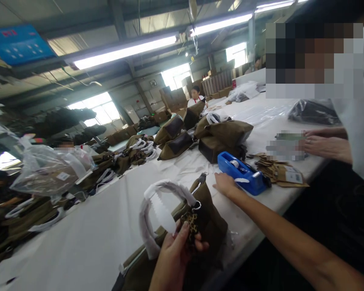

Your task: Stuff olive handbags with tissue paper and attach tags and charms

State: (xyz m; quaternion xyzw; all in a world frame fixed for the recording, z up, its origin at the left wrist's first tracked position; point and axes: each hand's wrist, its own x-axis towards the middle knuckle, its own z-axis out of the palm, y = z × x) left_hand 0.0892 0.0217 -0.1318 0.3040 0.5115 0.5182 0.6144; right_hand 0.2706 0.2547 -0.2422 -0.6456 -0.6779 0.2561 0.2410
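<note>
An olive-brown bag (214, 214) with a white-wrapped handle (144, 210) stands at the near edge of the table. My left hand (177, 250) is closed on a bronze-coloured metal charm (190, 222) at the bag's side, and a white toothed strip (162, 212) rises beside its thumb. My right hand (226, 184) reaches to the near left side of a blue tape dispenser (244, 173), beyond the bag; its fingers are partly bent, and whether they hold anything is too small to tell.
Brown tags (286, 171) lie right of the dispenser. More olive bags (224, 133) are piled farther back. Plastic-wrapped goods (53, 169) and further bags fill the left. A person in white (359, 101) stands at the right, hands over the white table (87, 226).
</note>
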